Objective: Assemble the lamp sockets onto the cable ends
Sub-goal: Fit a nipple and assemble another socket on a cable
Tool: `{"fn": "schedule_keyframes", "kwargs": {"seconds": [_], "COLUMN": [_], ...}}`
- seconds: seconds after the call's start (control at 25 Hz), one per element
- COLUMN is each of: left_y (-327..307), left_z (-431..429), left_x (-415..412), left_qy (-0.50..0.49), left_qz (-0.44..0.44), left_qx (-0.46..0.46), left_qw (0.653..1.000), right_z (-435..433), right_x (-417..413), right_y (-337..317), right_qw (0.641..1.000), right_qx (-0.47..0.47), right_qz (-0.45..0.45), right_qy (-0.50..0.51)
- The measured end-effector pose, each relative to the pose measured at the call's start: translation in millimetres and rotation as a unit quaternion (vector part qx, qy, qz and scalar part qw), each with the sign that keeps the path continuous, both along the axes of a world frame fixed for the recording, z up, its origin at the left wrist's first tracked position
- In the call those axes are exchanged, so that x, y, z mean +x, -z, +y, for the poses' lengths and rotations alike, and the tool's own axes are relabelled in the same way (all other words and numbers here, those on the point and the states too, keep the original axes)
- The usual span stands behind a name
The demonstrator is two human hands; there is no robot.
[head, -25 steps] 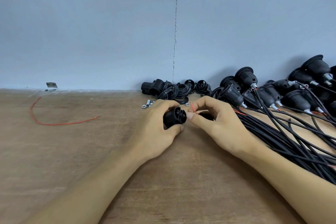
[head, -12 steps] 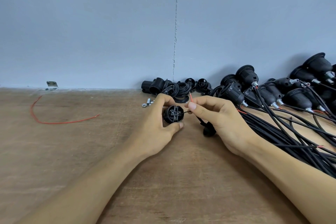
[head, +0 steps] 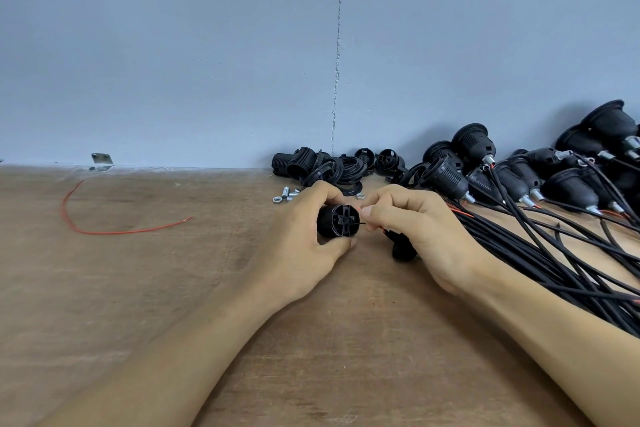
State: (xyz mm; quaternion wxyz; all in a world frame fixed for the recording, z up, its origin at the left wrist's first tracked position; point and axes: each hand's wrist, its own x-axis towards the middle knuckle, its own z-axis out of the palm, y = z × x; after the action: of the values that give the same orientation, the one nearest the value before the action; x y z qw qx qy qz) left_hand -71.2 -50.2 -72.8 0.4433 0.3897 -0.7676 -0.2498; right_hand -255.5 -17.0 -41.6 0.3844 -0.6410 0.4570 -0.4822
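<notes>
Worn wood-grain table [head: 311,357], left hand [head: 301,246] curled round a black cylindrical socket body [head: 339,226] at table centre, right hand [head: 422,232] pinching a thin wire end [head: 363,223] at its open face, black cable bundle [head: 554,253] right, loose ribbed socket parts [head: 325,170] at wall [head: 207,45].

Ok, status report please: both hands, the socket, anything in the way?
Left hand grips black round plastic lamp socket. Right hand pinches thin black wire, tip at socket's face. Small silver nuts and bolts lie behind, apart.

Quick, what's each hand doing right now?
Left hand: holding the black socket.
Right hand: pinching a thin wire at the socket.
</notes>
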Motion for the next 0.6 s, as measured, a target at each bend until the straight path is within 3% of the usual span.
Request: {"fn": "schedule_keyframes", "kwargs": {"seconds": [0.4,0.6], "left_y": [-3.1,-4.6], "left_z": [2.8,3.5], "left_x": [-0.3,0.0], "left_qy": [-0.025,-0.031], "left_qz": [0.009,-0.019], "left_qx": [-0.067,-0.112], "left_qw": [0.997,0.993], "right_z": [2.1,2.8], "right_x": [2.1,3.3], "right_y": [6.3,7.2], "right_qw": [0.994,0.992], "right_qx": [-0.088,-0.088], "right_qz": [0.058,0.080], "right_qy": [0.032,0.041]}}
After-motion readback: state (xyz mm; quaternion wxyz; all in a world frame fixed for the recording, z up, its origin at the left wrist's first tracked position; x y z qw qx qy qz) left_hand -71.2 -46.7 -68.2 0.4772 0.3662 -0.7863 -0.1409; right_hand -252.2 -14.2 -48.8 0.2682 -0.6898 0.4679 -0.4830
